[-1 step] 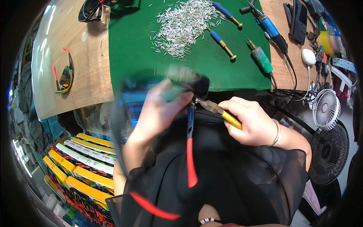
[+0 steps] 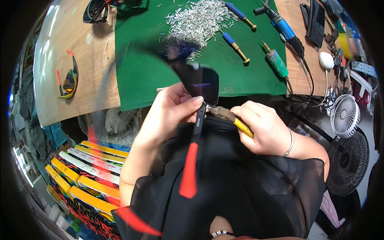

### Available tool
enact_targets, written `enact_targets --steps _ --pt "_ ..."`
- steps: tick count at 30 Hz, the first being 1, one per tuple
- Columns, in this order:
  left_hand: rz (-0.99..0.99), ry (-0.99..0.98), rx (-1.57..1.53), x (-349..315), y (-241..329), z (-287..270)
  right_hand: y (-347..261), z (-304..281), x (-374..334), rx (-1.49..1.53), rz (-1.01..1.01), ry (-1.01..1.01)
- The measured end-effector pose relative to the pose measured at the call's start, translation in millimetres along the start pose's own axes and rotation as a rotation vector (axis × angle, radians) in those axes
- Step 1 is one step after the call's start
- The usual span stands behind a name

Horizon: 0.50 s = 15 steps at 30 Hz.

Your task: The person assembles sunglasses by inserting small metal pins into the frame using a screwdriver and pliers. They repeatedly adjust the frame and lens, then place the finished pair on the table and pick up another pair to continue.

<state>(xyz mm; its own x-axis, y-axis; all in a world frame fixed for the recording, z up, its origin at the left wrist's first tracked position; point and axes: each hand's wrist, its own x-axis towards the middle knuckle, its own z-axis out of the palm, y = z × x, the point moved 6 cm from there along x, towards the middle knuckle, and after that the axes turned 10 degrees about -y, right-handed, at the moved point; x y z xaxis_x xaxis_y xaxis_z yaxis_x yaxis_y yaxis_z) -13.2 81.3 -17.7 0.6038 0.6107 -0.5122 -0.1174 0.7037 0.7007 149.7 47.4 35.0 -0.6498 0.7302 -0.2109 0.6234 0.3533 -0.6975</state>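
My left hand [image 2: 170, 106] is closed on a pair of black sunglasses [image 2: 208, 82], its thumb pressed near the hinge. One dark lens shows sharply past the fingers; the far end of the frame is smeared by motion over the green mat. A temple arm with a red tip [image 2: 189, 172] hangs down over my black clothing. Another red tip [image 2: 138, 222], blurred, shows lower left. My right hand [image 2: 262, 126] grips pliers with yellow handles [image 2: 244, 127]. Their metal jaws [image 2: 221, 113] meet the hinge area; whether they bite on a small part I cannot tell.
The green mat [image 2: 138, 86] bears a heap of small metal pins [image 2: 196, 24], two blue-handled screwdrivers [image 2: 236, 48] and a green-handled tool [image 2: 277, 63]. Another pair of sunglasses [image 2: 70, 83] lies left. Yellow and white stacked pieces [image 2: 98, 182] stand lower left; fans [image 2: 345, 116] at right.
The sunglasses have swung in my left hand: the blurred far end is now farther up, over the pins. Both red tips have shifted left. The pliers have barely moved.
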Motion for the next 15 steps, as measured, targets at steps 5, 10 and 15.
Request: enact_targets --steps 5,10,15 --pt "0.049 0.055 0.000 2.4 -3.5 -2.1 2.7 -1.1 3.9 -0.067 -0.002 0.009" --pt "0.411 0.033 -0.182 -5.5 1.7 11.9 15.4 5.3 4.1 0.357 0.047 -0.128" --pt "0.488 0.280 0.369 -8.3 12.2 16.9 18.8 9.4 6.1 0.511 0.115 -0.233"
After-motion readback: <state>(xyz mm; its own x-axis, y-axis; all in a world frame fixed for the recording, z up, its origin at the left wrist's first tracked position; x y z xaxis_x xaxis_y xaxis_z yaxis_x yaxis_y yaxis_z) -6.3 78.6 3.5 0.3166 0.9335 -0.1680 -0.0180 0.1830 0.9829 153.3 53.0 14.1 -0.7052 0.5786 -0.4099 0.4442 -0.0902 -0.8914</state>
